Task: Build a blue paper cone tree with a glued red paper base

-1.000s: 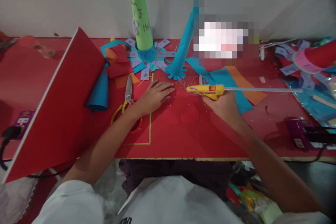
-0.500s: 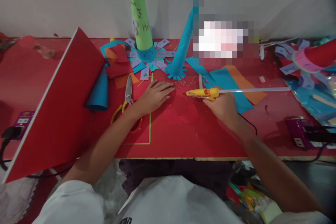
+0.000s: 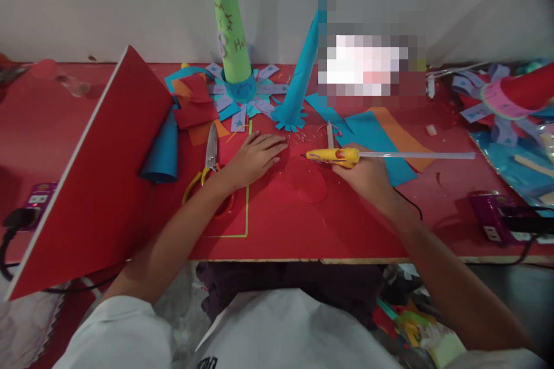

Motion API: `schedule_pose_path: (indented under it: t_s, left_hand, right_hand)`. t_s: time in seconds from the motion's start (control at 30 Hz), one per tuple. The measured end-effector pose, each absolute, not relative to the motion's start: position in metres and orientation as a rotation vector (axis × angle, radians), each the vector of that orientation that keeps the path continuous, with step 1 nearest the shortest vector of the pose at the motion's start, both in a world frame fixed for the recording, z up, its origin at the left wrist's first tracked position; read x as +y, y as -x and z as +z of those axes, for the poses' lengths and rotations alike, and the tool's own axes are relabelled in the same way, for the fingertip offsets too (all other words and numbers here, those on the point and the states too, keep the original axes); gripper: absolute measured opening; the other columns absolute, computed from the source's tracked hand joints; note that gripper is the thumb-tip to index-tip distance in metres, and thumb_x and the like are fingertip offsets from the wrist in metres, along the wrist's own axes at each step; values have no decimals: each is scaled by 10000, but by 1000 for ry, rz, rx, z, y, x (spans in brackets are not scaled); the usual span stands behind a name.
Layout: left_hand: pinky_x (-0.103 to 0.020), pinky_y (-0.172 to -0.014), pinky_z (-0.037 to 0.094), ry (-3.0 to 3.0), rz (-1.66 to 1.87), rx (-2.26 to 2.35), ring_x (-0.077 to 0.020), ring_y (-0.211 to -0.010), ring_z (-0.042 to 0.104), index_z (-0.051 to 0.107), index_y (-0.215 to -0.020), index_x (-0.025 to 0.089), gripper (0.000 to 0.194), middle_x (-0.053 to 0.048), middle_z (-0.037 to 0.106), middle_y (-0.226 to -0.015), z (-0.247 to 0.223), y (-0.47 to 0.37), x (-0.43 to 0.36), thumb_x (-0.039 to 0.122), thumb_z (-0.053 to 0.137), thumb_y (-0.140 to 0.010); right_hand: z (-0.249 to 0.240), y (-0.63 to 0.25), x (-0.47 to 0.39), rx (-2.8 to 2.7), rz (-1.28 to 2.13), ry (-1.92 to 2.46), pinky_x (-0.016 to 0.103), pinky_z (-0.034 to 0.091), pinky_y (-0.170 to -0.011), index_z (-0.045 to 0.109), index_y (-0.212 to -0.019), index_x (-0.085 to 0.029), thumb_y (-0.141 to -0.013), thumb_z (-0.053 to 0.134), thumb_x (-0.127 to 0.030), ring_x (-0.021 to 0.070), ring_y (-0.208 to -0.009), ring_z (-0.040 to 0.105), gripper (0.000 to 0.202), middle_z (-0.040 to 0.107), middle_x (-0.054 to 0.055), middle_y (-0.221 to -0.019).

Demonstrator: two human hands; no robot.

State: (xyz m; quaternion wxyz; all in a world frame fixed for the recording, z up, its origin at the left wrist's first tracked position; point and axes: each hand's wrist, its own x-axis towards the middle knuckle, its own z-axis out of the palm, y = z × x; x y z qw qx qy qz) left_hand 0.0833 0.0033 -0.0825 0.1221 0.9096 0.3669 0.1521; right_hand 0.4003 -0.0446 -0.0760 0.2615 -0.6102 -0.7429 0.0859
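Note:
My right hand (image 3: 366, 177) is wrapped round a yellow glue gun (image 3: 332, 155), whose tip points left and from whose back a long clear glue stick (image 3: 415, 155) sticks out. Flat on the red table, fingers stretched, lies my left hand (image 3: 259, 155), left of the gun's tip. Just below the tip are rounded red paper pieces (image 3: 311, 184), hard to tell from the red surface. Scissors with yellow and red handles (image 3: 211, 150) lie beside my left wrist. A blue fringed paper cone (image 3: 298, 89) stands behind my hands.
A green paper tube (image 3: 236, 29) stands at the back. On the left, a red board (image 3: 112, 173) leans beside a blue cone (image 3: 163, 153). Blue and orange paper (image 3: 372, 132) lies behind my right hand. Purple power sockets (image 3: 489, 222) sit on the right.
The glue gun has shifted very slightly left, and the rear end of its glue stick has swung a little lower. My left hand has stayed in place.

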Motion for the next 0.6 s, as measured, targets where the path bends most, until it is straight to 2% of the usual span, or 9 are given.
schedule_pose_path:
  t_s: [0.13,0.27,0.6]
  left_hand:
    - [-588,-1289,288,-2649,419,1077,-288,-1483,506,600,-1490,239,422,-93,569,-1596,-82,-84,3,253,457,-1093]
    - [-583,-1290,290,-2655,418,1086,-288,-1481,508,603,-1489,236,422,-96,575,-1589,-82,-84,4,258,456,-1093]
    - [-574,-1292,297,-2651,435,1085,-285,-1474,513,607,-1489,245,427,-96,582,-1581,-82,-83,4,265,453,-1091]
  right_hand:
    - [-73,-400,-46,-2069,113,1751,360,401,-655,682,-920,-227,-834,632,-314,297,-815,697,133,771,123,-957]
    - [-71,-399,-48,-2096,75,1789,348,356,-623,678,-902,-231,-835,626,-307,276,-781,674,113,766,115,-947]
    - [-68,-404,-53,-2121,58,1794,347,356,-618,680,-938,-230,-834,619,-291,274,-799,677,135,776,119,-986]
